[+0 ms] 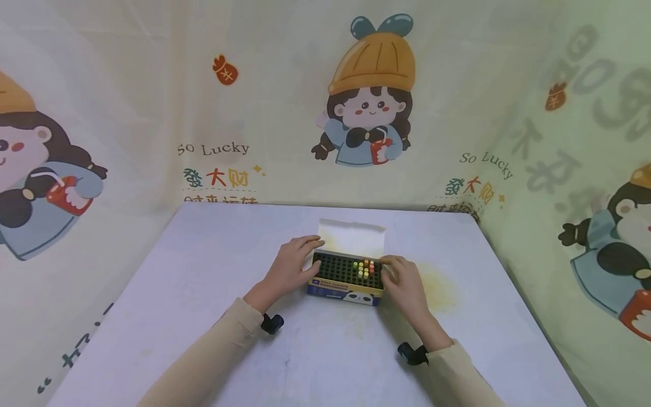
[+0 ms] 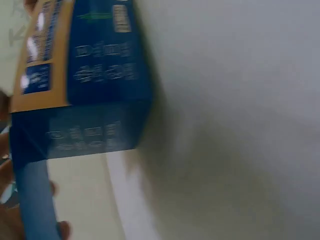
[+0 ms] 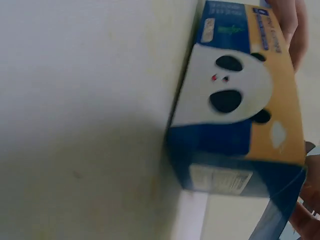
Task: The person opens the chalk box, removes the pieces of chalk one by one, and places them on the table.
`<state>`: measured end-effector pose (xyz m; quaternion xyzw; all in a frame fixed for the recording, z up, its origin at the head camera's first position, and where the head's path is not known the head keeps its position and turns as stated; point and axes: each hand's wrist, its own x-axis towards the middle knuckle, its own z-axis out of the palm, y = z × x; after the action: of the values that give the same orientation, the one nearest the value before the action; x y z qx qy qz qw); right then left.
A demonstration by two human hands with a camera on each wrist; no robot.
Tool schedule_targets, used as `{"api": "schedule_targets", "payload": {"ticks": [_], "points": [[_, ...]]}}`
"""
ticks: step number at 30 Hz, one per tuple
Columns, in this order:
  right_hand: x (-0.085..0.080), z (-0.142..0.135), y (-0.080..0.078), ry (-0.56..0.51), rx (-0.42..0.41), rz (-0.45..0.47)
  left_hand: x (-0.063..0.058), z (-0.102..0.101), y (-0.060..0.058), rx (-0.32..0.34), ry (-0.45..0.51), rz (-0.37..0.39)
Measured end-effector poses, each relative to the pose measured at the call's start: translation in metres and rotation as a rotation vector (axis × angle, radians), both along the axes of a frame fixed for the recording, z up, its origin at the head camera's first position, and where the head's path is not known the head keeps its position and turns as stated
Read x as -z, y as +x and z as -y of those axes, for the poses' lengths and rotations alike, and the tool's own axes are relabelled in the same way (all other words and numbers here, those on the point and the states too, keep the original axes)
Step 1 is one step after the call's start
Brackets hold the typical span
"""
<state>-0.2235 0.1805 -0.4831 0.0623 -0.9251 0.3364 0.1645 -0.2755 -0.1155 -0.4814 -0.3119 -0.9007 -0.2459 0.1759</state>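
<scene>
An opened cardboard box (image 1: pixel 343 292), blue and yellow with a panda on its side, sits on the table. Inside is a black holed rack (image 1: pixel 333 265) with several coloured pegs or pen ends (image 1: pixel 364 268), mostly yellow and orange, towards the right. At the box's left end my left hand (image 1: pixel 295 261) grips a side flap (image 2: pixel 36 200); its thumb lies over the rack's edge and fingertips show past the flap. Around the right end flap (image 3: pixel 272 220) my right hand (image 1: pixel 405 281) curls its fingers and thumb, the grip partly hidden.
The white lid (image 1: pixel 352 237) stands raised behind the box. Around it spreads a white table (image 1: pixel 229 249) with yellowish stains. Cloth with printed cartoon figures (image 1: pixel 368 124) hangs behind and at both sides.
</scene>
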Motion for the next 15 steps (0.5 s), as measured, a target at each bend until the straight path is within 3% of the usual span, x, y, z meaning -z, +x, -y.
{"api": "schedule_targets", "payload": {"ticks": [7,15], "points": [[-0.004,0.007,-0.006,0.109,-0.039,0.019,-0.016,-0.010,-0.001,-0.034,-0.302,0.169],[-0.003,0.009,-0.006,0.105,-0.026,-0.004,-0.022,-0.023,-0.001,0.019,-0.405,0.289]]}}
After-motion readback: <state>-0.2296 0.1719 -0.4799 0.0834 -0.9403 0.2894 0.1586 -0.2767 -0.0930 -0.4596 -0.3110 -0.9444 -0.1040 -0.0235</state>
